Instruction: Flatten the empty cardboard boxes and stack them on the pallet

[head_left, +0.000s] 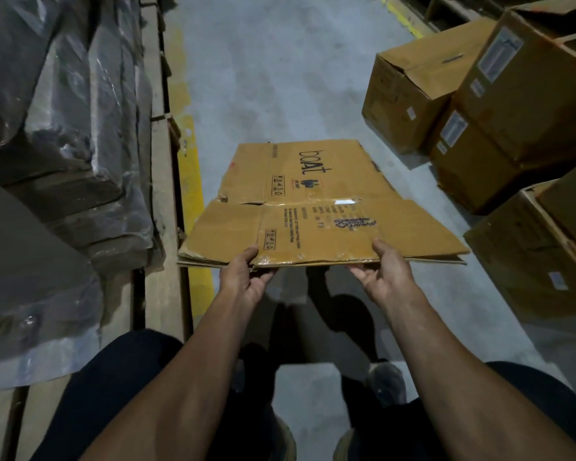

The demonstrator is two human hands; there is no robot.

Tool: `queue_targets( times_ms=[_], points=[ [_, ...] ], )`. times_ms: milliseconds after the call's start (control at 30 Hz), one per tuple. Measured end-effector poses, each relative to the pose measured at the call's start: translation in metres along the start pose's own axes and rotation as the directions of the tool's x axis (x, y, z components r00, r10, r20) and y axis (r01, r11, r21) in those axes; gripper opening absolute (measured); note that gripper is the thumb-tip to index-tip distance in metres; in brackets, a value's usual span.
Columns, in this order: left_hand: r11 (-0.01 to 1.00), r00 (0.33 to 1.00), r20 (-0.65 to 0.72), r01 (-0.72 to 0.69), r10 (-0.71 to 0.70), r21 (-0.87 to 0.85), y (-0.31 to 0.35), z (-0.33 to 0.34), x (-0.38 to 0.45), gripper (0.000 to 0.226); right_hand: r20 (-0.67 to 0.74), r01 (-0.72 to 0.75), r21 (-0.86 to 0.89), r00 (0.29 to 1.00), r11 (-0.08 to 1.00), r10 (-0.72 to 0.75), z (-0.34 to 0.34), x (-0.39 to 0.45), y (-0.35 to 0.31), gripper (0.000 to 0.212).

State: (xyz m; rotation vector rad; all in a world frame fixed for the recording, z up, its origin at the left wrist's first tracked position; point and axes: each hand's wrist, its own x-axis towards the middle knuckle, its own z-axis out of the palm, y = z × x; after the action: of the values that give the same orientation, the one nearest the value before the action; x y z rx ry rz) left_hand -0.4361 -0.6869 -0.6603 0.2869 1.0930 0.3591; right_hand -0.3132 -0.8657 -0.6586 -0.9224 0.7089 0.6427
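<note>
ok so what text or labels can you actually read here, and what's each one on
"boAt": large dark print on the far panel of the flattened box, upside down to the camera.
Handling-symbol marks, small red tag and address block on the same box: too small to read.
Purple stamped logo on its near panel: blurred.
White stickers on the standing boxes at right: unreadable.

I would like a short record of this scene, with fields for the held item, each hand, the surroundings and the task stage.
held item: flattened cardboard box, printed side up, held roughly level above the floor
left hand: left hand grips its near edge
right hand: right hand grips the same edge
left side: wooden pallet carrying plastic-wrapped goods
right side: unflattened boxes on the floor
task stage: box flattened, not yet stacked
</note>
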Motion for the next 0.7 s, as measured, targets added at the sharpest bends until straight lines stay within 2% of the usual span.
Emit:
queue_targets(
  times_ms=[200, 433, 700],
  points=[
    [0.995, 0.997, -0.034, 0.074, -0.076, -0.063, 0.023, 0.002, 0.017, 0.016, 0.007, -0.049, 0.031, 0.999, 0.998, 0.049, 0.013, 0.019, 0.001, 0.028],
    [0.991, 0.993, -0.035, 0.106, -0.109, -0.08, 0.058, 0.032, -0.019, 0.038, -0.049, -0.027, 0.022, 0.998, 0.999, 0.028, 0.038, -0.015, -0.029, 0.046],
    [0.991, 0.992, -0.054, 0.111, -0.115, -0.076, 0.131, 0.093, -0.131, 0.044, -0.073, -0.047, 0.047, 0.996, 0.998, 0.051, 0.113, -0.135, -0.093, 0.041]
  ],
)
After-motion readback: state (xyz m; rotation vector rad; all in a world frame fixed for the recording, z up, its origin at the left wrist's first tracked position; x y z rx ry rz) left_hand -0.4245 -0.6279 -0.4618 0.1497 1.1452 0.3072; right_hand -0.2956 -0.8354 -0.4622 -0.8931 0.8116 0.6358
